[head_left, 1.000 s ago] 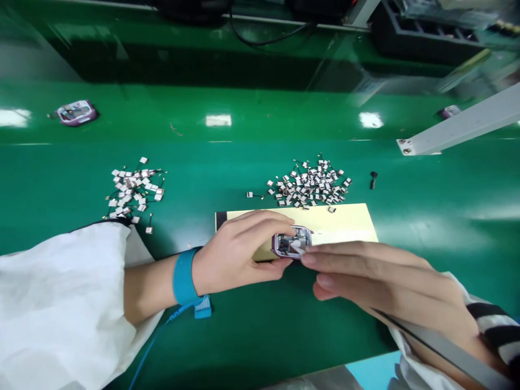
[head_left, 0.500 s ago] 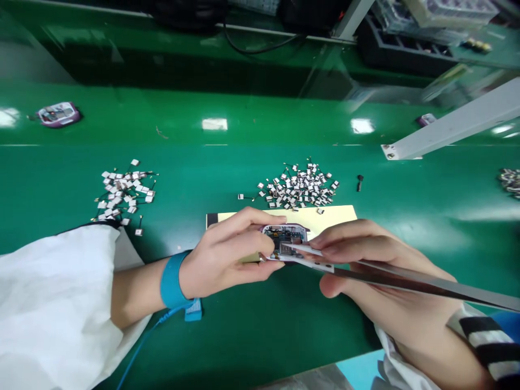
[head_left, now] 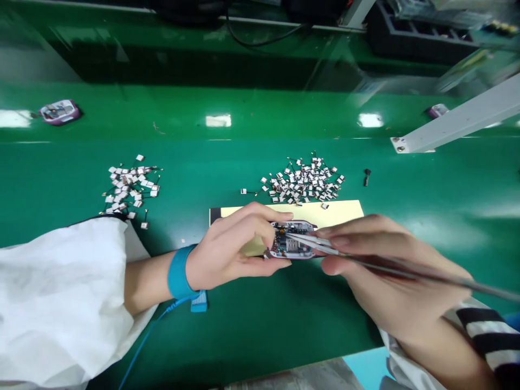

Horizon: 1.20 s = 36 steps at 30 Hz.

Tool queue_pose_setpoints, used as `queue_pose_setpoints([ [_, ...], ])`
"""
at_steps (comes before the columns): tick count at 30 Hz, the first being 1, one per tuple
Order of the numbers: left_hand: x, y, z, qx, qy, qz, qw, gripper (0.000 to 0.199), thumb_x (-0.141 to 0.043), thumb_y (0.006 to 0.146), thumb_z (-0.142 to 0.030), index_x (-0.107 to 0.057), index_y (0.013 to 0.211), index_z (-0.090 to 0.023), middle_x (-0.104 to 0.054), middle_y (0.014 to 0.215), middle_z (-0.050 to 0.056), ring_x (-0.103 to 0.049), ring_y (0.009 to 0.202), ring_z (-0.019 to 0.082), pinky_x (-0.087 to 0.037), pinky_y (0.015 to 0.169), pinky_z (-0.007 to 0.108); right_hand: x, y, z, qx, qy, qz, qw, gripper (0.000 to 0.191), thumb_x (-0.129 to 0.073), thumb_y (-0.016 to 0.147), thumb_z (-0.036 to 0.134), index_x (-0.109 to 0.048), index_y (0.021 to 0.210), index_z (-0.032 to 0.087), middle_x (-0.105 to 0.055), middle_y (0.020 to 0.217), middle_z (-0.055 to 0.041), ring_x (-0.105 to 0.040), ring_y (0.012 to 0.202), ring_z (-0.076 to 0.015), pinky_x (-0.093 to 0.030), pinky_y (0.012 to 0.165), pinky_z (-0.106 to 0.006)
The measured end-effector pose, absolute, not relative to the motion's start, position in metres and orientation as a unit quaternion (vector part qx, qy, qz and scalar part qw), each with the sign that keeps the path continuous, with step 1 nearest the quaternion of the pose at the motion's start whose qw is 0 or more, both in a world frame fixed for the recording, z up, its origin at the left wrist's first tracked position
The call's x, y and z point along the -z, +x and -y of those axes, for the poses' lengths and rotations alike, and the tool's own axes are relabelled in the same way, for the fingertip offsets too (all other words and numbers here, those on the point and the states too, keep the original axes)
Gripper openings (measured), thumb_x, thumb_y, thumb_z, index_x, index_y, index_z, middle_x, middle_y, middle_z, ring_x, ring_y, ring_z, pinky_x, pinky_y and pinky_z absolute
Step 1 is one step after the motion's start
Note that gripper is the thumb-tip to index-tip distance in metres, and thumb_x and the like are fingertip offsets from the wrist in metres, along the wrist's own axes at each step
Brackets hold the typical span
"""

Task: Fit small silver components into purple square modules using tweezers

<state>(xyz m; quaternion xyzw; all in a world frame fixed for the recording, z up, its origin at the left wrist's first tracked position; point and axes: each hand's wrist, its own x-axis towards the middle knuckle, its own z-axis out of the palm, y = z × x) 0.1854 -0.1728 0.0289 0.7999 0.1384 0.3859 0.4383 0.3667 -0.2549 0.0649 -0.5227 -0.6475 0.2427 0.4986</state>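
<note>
My left hand (head_left: 239,246) grips a small open device (head_left: 293,245) by its left end, fingers along its top and bottom edges. The device has a purple and white casing with a bare circuit board inside. In my right hand (head_left: 390,265) is a pair of metal tweezers (head_left: 331,248), its arms pressed almost together. The tweezer tips lie over the circuit board; whether they pinch a part is too small to tell. A pale yellow sheet (head_left: 337,211) lies under and behind the device.
Behind the sheet is a pile of small white modules with short leads (head_left: 306,181); another pile (head_left: 130,187) lies left. Similar purple devices sit back left (head_left: 60,112) and back right (head_left: 437,111). A white post (head_left: 459,119) stands right. A blue wrist strap (head_left: 179,273) trails a cord.
The tweezer arms, spread before, have closed together over the board. The device appears tilted a little more toward me. The view has shifted slightly.
</note>
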Motion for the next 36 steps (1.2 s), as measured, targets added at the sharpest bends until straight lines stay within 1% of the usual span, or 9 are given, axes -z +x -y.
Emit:
queue_pose_setpoints([
  [3,-0.028,0.185,0.174,-0.392,0.764,-0.156,0.487,0.029,-0.067,0.07,-0.016,-0.04,0.08,-0.016,-0.056,0.101,0.01,-0.056,0.099,0.018,-0.052,0.075,0.027,-0.065,0.366,0.252,-0.267,-0.513,0.615,0.536,0.028,-0.073,0.063,0.014,-0.064,0.086,0.025,-0.064,0.078,-0.0006,-0.061,0.075,-0.018,-0.053,0.061,-0.03],
  [5,-0.028,0.185,0.174,-0.402,0.757,-0.149,0.493,0.029,-0.066,0.07,-0.016,-0.039,0.081,-0.017,-0.056,0.101,0.01,-0.056,0.099,0.018,-0.053,0.075,0.028,-0.067,0.367,0.251,-0.289,-0.495,0.626,0.529,0.03,-0.075,0.06,0.014,-0.063,0.086,0.023,-0.065,0.079,-0.0001,-0.061,0.075,-0.0179,-0.053,0.062,-0.03],
  [9,-0.029,0.185,0.173,-0.409,0.774,-0.123,0.468,0.03,-0.067,0.069,-0.016,-0.041,0.082,-0.015,-0.057,0.1,0.011,-0.057,0.098,0.019,-0.052,0.078,0.031,-0.069,0.37,0.251,-0.311,-0.458,0.648,0.523,0.038,-0.077,0.055,0.01,-0.062,0.088,0.02,-0.066,0.083,0.0021,-0.062,0.075,-0.0177,-0.054,0.067,-0.031],
  [17,-0.032,0.184,0.171,-0.409,0.815,-0.107,0.396,0.027,-0.069,0.067,-0.017,-0.048,0.083,-0.012,-0.057,0.099,0.012,-0.058,0.096,0.018,-0.052,0.078,0.025,-0.071,0.373,0.252,-0.317,-0.436,0.67,0.51,0.039,-0.074,0.055,0.0,-0.062,0.089,0.015,-0.065,0.087,0.0007,-0.062,0.08,-0.018,-0.054,0.07,-0.032],
  [20,-0.032,0.184,0.172,-0.405,0.81,-0.085,0.415,0.019,-0.066,0.07,-0.013,-0.049,0.079,-0.011,-0.054,0.103,0.013,-0.057,0.096,0.019,-0.053,0.076,0.025,-0.071,0.372,0.254,-0.308,-0.433,0.677,0.509,0.035,-0.072,0.058,-0.002,-0.062,0.088,0.013,-0.065,0.088,-0.0011,-0.062,0.08,-0.0184,-0.054,0.071,-0.033],
  [24,-0.034,0.183,0.174,-0.385,0.803,-0.054,0.452,0.007,-0.059,0.074,-0.006,-0.054,0.077,-0.01,-0.047,0.112,0.014,-0.055,0.1,0.021,-0.053,0.083,0.029,-0.07,0.368,0.257,-0.277,-0.434,0.686,0.514,0.038,-0.068,0.059,-0.007,-0.061,0.09,0.013,-0.065,0.087,-0.0013,-0.061,0.079,-0.0186,-0.055,0.069,-0.034],
  [29,-0.036,0.181,0.173,-0.369,0.832,-0.045,0.411,0.01,-0.061,0.073,-0.01,-0.056,0.081,-0.013,-0.05,0.108,0.011,-0.058,0.09,0.017,-0.056,0.076,0.026,-0.07,0.367,0.259,-0.255,-0.445,0.68,0.524,0.032,-0.069,0.062,-0.002,-0.061,0.089,0.014,-0.064,0.085,-0.0026,-0.061,0.077,-0.0174,-0.054,0.06,-0.03],
  [33,-0.036,0.181,0.172,-0.384,0.826,-0.044,0.41,0.007,-0.059,0.075,-0.013,-0.055,0.08,-0.01,-0.05,0.106,0.015,-0.059,0.088,0.019,-0.055,0.075,0.027,-0.073,0.371,0.258,-0.32,-0.428,0.665,0.522,0.032,-0.073,0.061,0.005,-0.06,0.088,0.014,-0.064,0.084,-0.0017,-0.061,0.077,-0.0174,-0.054,0.064,-0.031],
  [36,-0.035,0.182,0.171,-0.399,0.825,-0.072,0.393,0.016,-0.063,0.074,-0.02,-0.052,0.079,-0.01,-0.055,0.1,0.015,-0.06,0.083,0.016,-0.055,0.071,0.022,-0.075,0.371,0.256,-0.345,-0.422,0.661,0.516,0.032,-0.074,0.06,0.006,-0.06,0.087,0.014,-0.064,0.083,-0.0018,-0.061,0.077,-0.0175,-0.054,0.066,-0.031],
])
